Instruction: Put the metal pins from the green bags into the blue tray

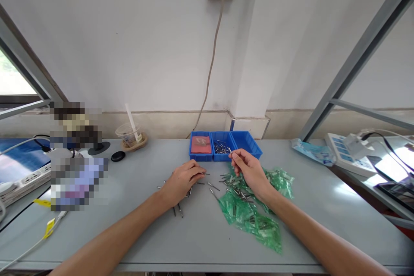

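My left hand (182, 180) rests palm down on the grey table (136, 224), its fingers closed over a few of the small metal pins (211, 186) scattered there. My right hand (247, 169) is raised just in front of the blue tray, pinching one thin metal pin between thumb and fingertips. Under my right wrist lie green plastic bags (255, 220) with more pins among them. The blue three-compartment tray (247, 140) stands at the back; its middle compartment holds several pins (221, 148), its left one a red pad (201, 144).
A plastic cup with a straw (129, 133) and a black round object (117, 155) sit back left. Power strips and cables (22, 177) lie at the left edge. A wall cable (211, 58) hangs behind the tray. A blue packet (312, 150) and white devices (349, 155) lie right.
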Demonstrator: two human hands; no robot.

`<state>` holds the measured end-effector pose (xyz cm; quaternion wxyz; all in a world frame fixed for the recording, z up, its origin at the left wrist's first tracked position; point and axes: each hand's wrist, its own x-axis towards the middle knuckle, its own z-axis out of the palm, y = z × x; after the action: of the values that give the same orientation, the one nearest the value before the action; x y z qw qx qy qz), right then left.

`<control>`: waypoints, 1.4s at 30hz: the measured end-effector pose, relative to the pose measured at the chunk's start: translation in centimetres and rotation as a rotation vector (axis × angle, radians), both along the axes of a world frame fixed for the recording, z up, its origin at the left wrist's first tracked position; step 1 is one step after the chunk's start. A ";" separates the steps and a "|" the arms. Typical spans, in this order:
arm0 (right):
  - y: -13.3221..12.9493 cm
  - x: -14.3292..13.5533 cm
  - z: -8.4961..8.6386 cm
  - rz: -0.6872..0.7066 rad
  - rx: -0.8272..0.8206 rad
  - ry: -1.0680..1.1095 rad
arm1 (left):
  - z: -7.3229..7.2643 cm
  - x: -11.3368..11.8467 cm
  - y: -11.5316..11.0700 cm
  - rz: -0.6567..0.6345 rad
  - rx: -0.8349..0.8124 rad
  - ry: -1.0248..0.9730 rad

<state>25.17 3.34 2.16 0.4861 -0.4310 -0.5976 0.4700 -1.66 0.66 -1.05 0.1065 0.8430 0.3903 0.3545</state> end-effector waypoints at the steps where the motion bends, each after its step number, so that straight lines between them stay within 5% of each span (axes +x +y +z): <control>1: 0.0 0.0 0.0 -0.002 0.001 0.000 | 0.1 0.0 0.0 -0.001 0.000 -0.007; 16: 0.0 0.0 -0.1 -0.011 0.004 -0.002 | -0.9 -0.2 0.3 -0.014 -0.048 0.055; 42: -0.2 -0.1 0.0 0.039 0.007 -0.024 | -0.3 -0.2 0.3 0.017 0.018 0.095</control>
<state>25.10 3.12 2.14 0.4712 -0.4229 -0.6134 0.4721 -1.83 0.92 -1.32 0.0774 0.8564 0.3988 0.3186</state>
